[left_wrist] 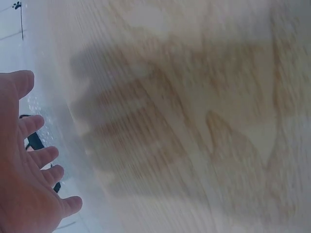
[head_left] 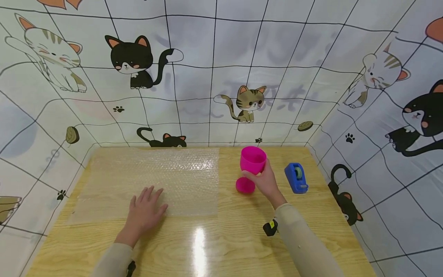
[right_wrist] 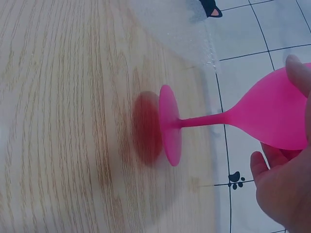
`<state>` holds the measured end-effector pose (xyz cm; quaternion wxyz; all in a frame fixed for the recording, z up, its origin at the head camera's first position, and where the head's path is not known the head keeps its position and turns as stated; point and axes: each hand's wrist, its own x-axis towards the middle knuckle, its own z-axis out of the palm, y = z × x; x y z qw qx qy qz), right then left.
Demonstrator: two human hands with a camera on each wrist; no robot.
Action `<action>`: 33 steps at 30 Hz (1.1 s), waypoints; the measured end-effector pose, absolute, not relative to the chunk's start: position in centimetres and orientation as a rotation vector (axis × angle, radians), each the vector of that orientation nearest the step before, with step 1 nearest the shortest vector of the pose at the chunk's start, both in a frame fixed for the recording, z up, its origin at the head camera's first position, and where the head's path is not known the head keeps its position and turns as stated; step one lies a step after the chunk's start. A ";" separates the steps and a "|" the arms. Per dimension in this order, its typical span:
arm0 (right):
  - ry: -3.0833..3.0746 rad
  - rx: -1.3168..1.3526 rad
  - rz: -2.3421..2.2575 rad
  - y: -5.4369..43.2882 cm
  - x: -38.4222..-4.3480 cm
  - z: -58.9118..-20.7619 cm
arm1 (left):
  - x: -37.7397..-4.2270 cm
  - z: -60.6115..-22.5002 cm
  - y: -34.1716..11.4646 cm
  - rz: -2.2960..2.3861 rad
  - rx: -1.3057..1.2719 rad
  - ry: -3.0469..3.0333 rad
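A bright pink wine glass stands upright in the grip of my right hand, right of the table's middle. In the right wrist view, the thumb and fingers curl round the bowl of the glass. Its thin stem and round foot show whole there, the foot close over the wood with a shadow beside it. My left hand is spread, fingers straight, over the near edge of a clear bubble wrap sheet. The left wrist view shows the same hand holding nothing.
A blue tape dispenser sits right of the wine glass. The wood-grain table meets white sheeting with cat drawings at the back and sides. Under the right forearm a small black device shows at the wrist.
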<state>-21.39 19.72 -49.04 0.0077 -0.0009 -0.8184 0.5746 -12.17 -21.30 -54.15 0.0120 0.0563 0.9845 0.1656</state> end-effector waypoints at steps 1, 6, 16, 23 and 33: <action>-2.572 -0.006 1.784 19.7 -21.3 -49.0 | -12.2 -54.2 -21.5 0.527 0.169 3.066; -2.619 -0.012 1.761 19.8 -21.1 -48.6 | -12.6 -54.2 -22.9 0.610 0.107 3.030; -2.649 -0.006 1.767 19.7 -20.8 -48.0 | -13.1 -54.8 -24.4 0.643 -0.006 2.962; -2.665 0.014 1.761 19.3 -20.6 -47.6 | -13.0 -55.4 -24.6 0.686 -0.029 2.907; -2.698 -0.011 1.785 19.0 -20.5 -47.4 | -12.7 -54.9 -24.4 0.675 -0.031 2.908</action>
